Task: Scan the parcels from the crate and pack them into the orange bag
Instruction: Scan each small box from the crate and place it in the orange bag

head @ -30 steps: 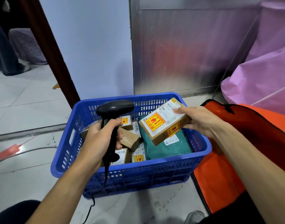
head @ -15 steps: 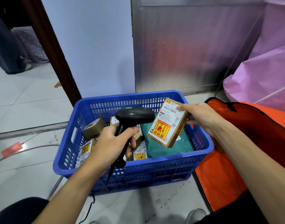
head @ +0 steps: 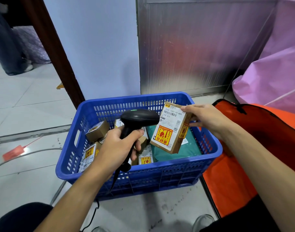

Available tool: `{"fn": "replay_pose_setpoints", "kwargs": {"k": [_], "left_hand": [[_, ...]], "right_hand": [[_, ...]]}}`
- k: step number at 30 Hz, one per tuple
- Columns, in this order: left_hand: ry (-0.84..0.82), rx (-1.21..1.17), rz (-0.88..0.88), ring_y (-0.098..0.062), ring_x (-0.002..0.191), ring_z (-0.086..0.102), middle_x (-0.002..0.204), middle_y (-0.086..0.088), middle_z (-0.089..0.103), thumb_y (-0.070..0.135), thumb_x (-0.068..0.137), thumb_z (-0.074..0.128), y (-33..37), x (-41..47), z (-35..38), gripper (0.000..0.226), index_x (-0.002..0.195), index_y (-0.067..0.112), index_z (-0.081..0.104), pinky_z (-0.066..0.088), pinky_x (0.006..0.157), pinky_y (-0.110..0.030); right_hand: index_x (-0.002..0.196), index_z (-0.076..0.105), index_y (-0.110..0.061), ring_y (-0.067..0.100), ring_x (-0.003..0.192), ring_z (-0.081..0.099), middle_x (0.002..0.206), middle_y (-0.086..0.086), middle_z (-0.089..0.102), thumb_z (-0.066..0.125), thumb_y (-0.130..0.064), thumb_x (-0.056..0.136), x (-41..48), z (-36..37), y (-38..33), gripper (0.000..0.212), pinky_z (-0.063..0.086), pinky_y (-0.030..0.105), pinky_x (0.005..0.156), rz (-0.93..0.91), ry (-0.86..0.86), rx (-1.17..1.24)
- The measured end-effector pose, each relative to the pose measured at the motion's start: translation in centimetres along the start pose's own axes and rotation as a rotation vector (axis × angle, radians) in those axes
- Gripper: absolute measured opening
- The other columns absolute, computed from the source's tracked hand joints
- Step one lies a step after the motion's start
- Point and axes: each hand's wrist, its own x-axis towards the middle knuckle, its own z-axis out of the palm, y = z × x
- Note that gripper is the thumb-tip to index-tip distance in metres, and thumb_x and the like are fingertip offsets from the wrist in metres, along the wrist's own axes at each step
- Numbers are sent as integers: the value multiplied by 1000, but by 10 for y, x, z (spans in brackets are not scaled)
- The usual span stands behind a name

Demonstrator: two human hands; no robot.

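Left grip: my left grip point(head: 120, 144) is closed round the handle of the black scanner point(head: 140, 117), with the fingers wrapped fully around it.
Right grip: my right grip point(head: 208, 119) pinches the held parcel point(head: 170, 129) at its upper end. The fingertips are on the label corner, and the rest of the fingers are curled behind the box.
Held parcel: a small brown box with a white barcode label and a yellow-red sticker. It hangs in the air over the right half of the crate point(head: 143, 166) and touches nothing below.
Key relation: the parcel lies at 3 o'clock of the scanner head, just beside it. Its long axis runs roughly 12 to 6, leaning slightly, and its label face is turned towards 9 o'clock, into the scanner's nose.
Crate contents: more boxed parcels point(head: 97, 131) sit at the 9 o'clock side. A teal mailer point(head: 176, 150) lies flat under the held box.
Orange bag: the orange bag point(head: 227, 190) lies on the floor point(head: 34, 106) at 3 o'clock of the crate, touching its side, and its mouth is open towards me.
Step in hand: I judge that this is the scan itself, with the barcode presented.
Next move: the right grip is nearer the bag, so I expect a short swing towards 3 o'clock to drop the box in.
Risk: the hold is only at one end, so the box could pivot.
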Motion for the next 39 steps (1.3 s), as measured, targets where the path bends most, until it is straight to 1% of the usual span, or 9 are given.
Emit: {"fn": "replay_pose_setpoints", "kwargs": {"k": [3, 7, 11, 16, 20, 24, 30, 39], "left_hand": [[2, 7, -8, -25, 54, 52, 67, -7, 65, 28, 99, 64, 0, 0, 0, 26, 102, 2, 67, 44, 58, -36], [9, 10, -3, -24, 53, 52, 66, -6, 63, 28, 99, 64, 0, -1, 1, 29, 101, -1, 67, 46, 60, -38], [20, -11, -15, -24, 52, 52, 66, -6, 61, 28, 99, 63, 1, 0, 2, 28, 98, 1, 66, 47, 65, -42], [11, -14, -31, -24, 51, 50, 65, -6, 59, 29, 99, 64, 1, -1, 2, 28, 93, 1, 64, 46, 60, -38], [-5, -5, -42, -25, 52, 51, 64, -6, 58, 28, 99, 63, 2, 0, 2, 30, 92, 0, 62, 45, 63, -41], [-12, -2, -39, -25, 51, 50, 63, -7, 57, 28, 99, 63, 3, -1, 3, 26, 89, 4, 62, 45, 63, -42], [0, 10, -45, -24, 49, 50, 63, -7, 57, 28, 99, 63, 2, 0, 3, 25, 90, 4, 62, 44, 63, -42], [5, -1, -46, -22, 51, 53, 64, -5, 60, 30, 100, 63, 1, 0, 3, 26, 93, 5, 65, 46, 64, -42]], "right_hand": [[112, 74, -16, 19, 105, 72, 97, 0, 81, 68, -37, 97, 1, 0, 1, 27, 56, 43, 101, -3, -6, -11], [110, 75, -17, 18, 104, 72, 96, -1, 80, 68, -37, 97, 0, -1, 2, 25, 56, 44, 101, -9, -10, -29], [110, 76, -18, 17, 103, 72, 95, -3, 81, 68, -37, 97, 0, 0, 2, 24, 56, 44, 101, -7, -9, -30], [110, 75, -18, 16, 105, 72, 96, -4, 81, 67, -36, 98, -2, 1, 0, 23, 55, 44, 102, 0, -15, -33], [110, 74, -18, 15, 105, 71, 95, -4, 81, 66, -35, 98, -3, 1, -1, 23, 56, 42, 101, 6, -11, -33], [109, 75, -17, 14, 101, 72, 92, -5, 80, 67, -36, 98, -3, 1, -1, 23, 56, 41, 100, 7, -9, -34], [111, 74, -16, 13, 99, 72, 93, -4, 81, 67, -36, 98, -3, 0, -1, 25, 56, 42, 100, 9, -15, -35], [111, 73, -17, 14, 104, 71, 95, -4, 80, 68, -37, 97, -4, 2, -2, 25, 56, 41, 100, 13, -7, -53]]}}
